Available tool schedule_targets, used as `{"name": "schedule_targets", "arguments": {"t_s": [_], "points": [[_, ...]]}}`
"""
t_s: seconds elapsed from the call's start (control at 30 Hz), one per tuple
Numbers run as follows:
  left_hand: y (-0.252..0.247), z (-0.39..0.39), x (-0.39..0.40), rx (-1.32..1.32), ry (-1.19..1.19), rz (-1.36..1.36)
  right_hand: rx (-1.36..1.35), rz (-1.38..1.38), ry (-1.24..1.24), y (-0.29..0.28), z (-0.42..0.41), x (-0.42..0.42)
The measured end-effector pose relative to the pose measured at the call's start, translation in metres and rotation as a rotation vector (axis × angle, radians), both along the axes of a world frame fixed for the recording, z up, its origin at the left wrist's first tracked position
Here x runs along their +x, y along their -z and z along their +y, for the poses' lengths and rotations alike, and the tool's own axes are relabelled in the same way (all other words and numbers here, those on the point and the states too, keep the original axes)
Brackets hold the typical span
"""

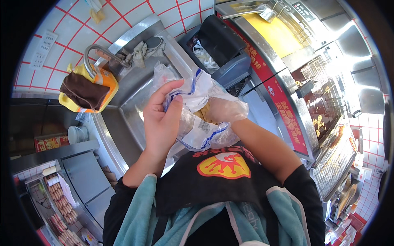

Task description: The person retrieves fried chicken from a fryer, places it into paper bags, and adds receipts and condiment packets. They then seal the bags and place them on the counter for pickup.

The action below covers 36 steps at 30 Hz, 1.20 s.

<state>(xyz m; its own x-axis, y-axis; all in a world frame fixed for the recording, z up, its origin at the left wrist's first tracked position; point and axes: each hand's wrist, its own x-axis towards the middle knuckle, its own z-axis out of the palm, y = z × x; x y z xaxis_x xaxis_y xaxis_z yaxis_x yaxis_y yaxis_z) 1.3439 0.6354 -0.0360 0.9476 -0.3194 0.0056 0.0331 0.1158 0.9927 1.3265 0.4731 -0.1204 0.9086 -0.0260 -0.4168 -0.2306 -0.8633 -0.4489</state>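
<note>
A clear plastic bag [201, 135] with blue zigzag printing gapes in front of my apron. My bare left hand [161, 115] grips its upper left edge, thumb and fingers pinching the film. Pale yellow food pieces [203, 113] show through the bag's mouth; what they are is unclear. On the right, my right hand [227, 109] wears a translucent disposable glove and reaches into the opening. Its fingertips are hidden in the bag, so whether they hold any pieces cannot be seen. Beneath the bag lies the stainless steel sink [130, 98].
A curved faucet [112, 55] and a yellow jug [112, 84] draped with a brown cloth [84, 92] stand at left. Beyond the sink is a grey waste bin [227, 66]. Rightward runs a fryer [271, 32] holding yellow liquid, with a ladle [267, 13] resting across it.
</note>
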Motion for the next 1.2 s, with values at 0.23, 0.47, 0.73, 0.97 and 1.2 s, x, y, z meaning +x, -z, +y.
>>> {"name": "schedule_targets", "arguments": {"t_s": [0.23, 0.47, 0.73, 0.97, 1.2], "points": [[-0.002, 0.013, 0.008, -0.017, 0.028, 0.005, 0.015, 0.033, -0.052, -0.045, 0.007, -0.002], [0.010, 0.020, 0.020, -0.015, 0.046, -0.016, 0.240, -0.555, -0.060, -0.041, 0.001, -0.041], [0.004, 0.007, 0.024, 0.100, -0.004, -0.009, 1.347, -1.028, 0.629, -0.008, -0.013, -0.047], [0.013, 0.009, 0.032, 0.328, 0.003, -0.095, 1.817, -1.090, 0.995, -0.050, -0.125, -0.025], [-0.016, -0.019, 0.030, 0.920, -0.050, -0.017, 0.568, -1.260, 1.254, -0.031, -0.434, -0.061]]}}
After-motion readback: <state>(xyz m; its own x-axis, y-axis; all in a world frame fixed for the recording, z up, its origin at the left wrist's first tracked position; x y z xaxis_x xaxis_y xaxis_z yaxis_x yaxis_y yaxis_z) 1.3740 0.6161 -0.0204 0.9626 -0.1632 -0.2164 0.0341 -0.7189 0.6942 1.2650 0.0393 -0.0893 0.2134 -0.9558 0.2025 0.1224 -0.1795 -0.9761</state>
